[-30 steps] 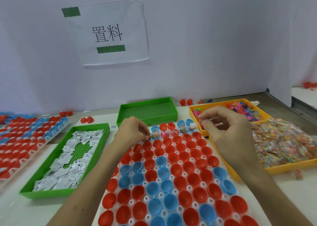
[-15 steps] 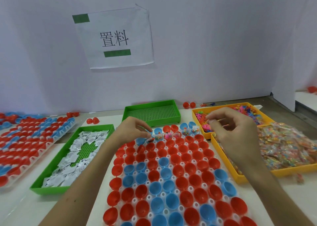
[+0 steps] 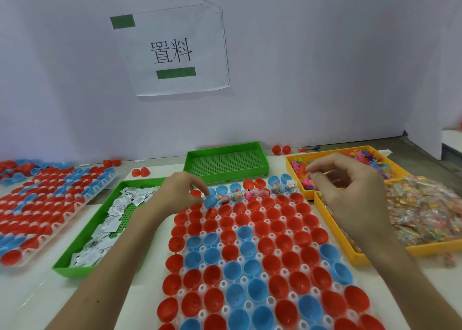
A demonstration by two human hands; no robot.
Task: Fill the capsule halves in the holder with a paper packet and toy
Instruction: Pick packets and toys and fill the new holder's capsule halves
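The white holder [image 3: 223, 283] in front of me carries rows of red and blue capsule halves. Several halves in its far rows [image 3: 252, 194] hold small toys and packets. My left hand [image 3: 178, 192] is at the holder's far left corner, where its fingertips pinch a tilted blue capsule half [image 3: 210, 202]. My right hand [image 3: 350, 189] hovers over the yellow toy tray [image 3: 290, 164], thumb and fingers pinched on what looks like a small toy, mostly hidden. Paper packets [image 3: 117, 207] lie in the green tray [image 3: 86, 229] on the left.
An empty green tray [image 3: 225, 162] stands behind the holder. A second yellow tray [image 3: 335, 229] with bagged toys [image 3: 425, 209] sits at the right. Another filled holder [image 3: 50, 199] lies far left. Loose red capsules [image 3: 141, 172] rest by the wall.
My left hand has shifted slightly right along the far row and now has the blue half tilted up. My right hand stays pinched over the toy tray.
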